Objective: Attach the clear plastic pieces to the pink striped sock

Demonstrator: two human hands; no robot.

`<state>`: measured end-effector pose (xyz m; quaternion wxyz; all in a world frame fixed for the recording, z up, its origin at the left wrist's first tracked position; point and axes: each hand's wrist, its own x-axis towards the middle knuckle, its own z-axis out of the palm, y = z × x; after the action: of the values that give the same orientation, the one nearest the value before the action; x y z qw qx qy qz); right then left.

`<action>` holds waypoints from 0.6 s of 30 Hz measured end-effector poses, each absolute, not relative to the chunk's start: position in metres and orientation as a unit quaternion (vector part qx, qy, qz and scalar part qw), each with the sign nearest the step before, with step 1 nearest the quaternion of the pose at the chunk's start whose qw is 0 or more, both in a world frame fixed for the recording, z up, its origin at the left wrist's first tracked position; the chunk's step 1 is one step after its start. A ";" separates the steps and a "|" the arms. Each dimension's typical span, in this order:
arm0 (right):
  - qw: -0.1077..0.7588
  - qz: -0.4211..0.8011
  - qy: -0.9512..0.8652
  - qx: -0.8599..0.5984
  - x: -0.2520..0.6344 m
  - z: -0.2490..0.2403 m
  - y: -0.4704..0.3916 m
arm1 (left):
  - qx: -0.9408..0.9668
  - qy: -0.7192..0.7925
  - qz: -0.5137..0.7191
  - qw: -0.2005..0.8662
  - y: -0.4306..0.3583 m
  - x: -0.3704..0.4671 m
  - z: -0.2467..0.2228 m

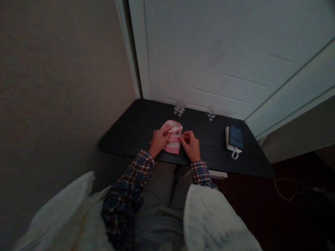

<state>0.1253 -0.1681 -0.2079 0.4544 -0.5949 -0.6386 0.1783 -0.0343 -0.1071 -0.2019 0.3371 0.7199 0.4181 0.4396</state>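
Note:
A pink-and-white striped cloth piece [173, 146] lies near the front edge of the dark table, its upper end curved like an opening. My left hand [160, 140] grips its left side, with thumb and fingers closed over the fabric. At the cloth's right edge, my right hand [191, 144] has thumb and forefinger pinched together. Something small and shiny shows by those fingertips, too small and dim to name. A small dark round spot shows on the cloth between the two hands.
The black table [125, 129] meets a white panel with heart reliefs. Along its back edge stand a cluster of small clear plastic pieces [179, 108] and a smaller group of clear pieces [210, 115]. A white case [227, 139] with a blurred blue top and a loop lies right.

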 end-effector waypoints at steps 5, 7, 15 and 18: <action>0.457 0.180 -0.638 -0.594 0.125 -0.208 -0.168 | 0.718 0.416 0.445 0.336 -0.107 -0.034 -0.201; 0.458 0.180 -0.638 -0.593 0.125 -0.207 -0.169 | 0.717 0.416 0.446 0.338 -0.106 -0.033 -0.202; 0.460 0.179 -0.634 -0.595 0.125 -0.208 -0.168 | 0.718 0.407 0.444 0.349 -0.104 -0.033 -0.205; 0.460 0.180 -0.633 -0.596 0.125 -0.207 -0.169 | 0.721 0.403 0.441 0.351 -0.104 -0.034 -0.207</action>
<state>0.1250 -0.1686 -0.2069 0.4601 -0.5955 -0.6334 0.1802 -0.0338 -0.1036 -0.2068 0.3514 0.7206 0.4033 0.4411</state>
